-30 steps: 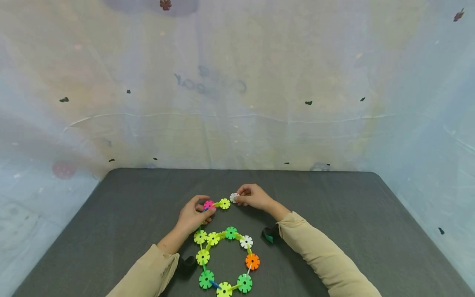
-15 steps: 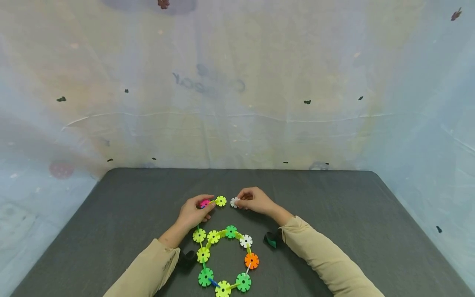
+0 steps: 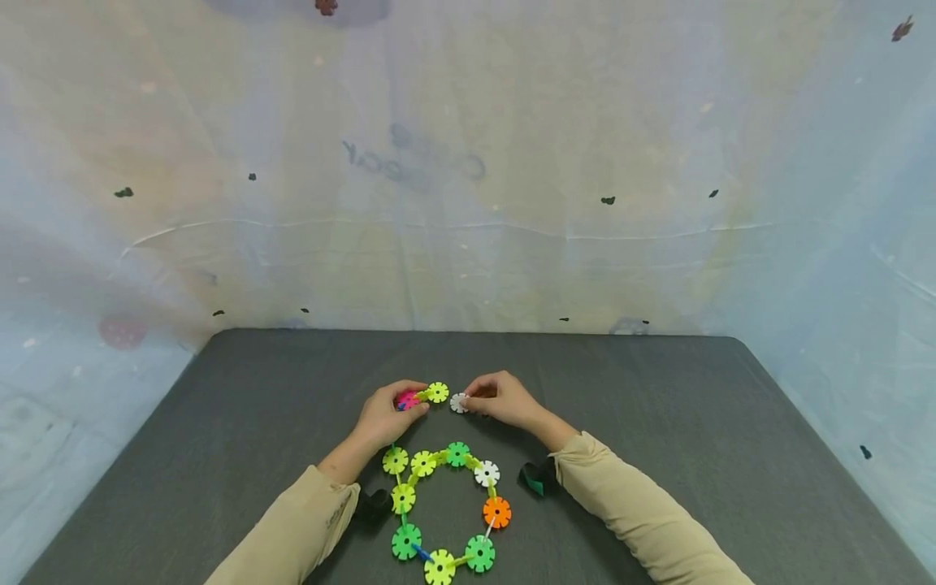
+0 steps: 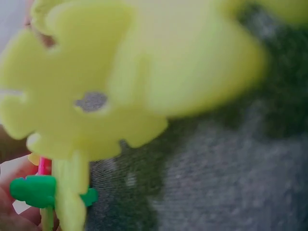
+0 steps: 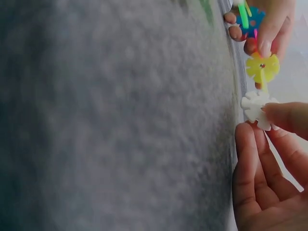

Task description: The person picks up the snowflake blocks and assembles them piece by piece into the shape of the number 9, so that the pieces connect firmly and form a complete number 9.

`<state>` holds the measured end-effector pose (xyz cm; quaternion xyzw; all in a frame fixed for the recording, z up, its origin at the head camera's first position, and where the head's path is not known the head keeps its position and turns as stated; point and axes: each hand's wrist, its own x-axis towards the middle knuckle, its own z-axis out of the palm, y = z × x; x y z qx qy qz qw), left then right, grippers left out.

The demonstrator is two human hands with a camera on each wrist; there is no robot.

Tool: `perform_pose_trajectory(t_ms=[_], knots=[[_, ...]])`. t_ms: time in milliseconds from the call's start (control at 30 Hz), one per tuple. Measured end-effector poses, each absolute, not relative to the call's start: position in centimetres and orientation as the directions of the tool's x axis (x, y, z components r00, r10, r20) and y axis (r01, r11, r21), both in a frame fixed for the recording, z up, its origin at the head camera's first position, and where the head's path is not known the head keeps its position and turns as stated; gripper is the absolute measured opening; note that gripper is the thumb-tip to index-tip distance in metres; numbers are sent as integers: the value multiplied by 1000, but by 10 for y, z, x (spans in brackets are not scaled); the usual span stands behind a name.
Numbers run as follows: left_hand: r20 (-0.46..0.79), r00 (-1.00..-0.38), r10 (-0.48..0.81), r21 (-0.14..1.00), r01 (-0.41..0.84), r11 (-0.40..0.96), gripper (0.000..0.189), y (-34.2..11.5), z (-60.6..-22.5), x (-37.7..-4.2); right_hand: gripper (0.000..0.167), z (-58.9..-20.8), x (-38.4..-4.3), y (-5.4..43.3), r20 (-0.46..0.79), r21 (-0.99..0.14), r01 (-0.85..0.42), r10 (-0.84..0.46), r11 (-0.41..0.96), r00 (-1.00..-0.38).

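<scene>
In the head view my left hand [image 3: 382,416] holds a pink notched snowflake disc [image 3: 407,400] between thumb and fingers. A yellow notched disc [image 3: 438,392] joined to it sticks out to the right. My right hand [image 3: 506,401] pinches a white notched disc [image 5: 255,105] by its edge, close to the yellow one. From the right wrist view, a blue disc [image 5: 254,24] also shows at the left hand's fingers. Large, blurred yellow discs [image 4: 57,91] and a green piece [image 4: 33,191] fill much of the left wrist view.
Nearer me on the dark table [image 3: 629,390] lies a ring of linked discs, including an orange disc [image 3: 497,512], a second white disc [image 3: 487,473] and a green disc [image 3: 406,542]. Black straps hang by both wrists. A pale sheet [image 3: 468,268] stands behind the table.
My right hand has come slightly nearer me with the white disc. The yellow disc has risen slightly in the head view. Both hands keep their hold.
</scene>
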<state>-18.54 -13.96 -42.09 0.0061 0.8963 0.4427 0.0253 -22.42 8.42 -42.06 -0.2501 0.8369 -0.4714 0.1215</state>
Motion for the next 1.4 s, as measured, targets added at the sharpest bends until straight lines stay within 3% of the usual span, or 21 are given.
perform_pose_trajectory(t_ms=[733, 1133, 1400], knots=[[2, -995, 98, 727, 69, 683, 37, -132, -420, -182, 15, -420, -215, 80, 78, -855, -292, -451, 429, -889], [-215, -940, 265, 729, 26, 684, 47, -137, -403, -194, 15, -423, -218, 79, 83, -838, -302, -440, 455, -894], [-145, -975, 168, 679, 26, 734, 42, -123, -397, -199, 16, -424, -220, 78, 78, -831, -303, -441, 466, -894]])
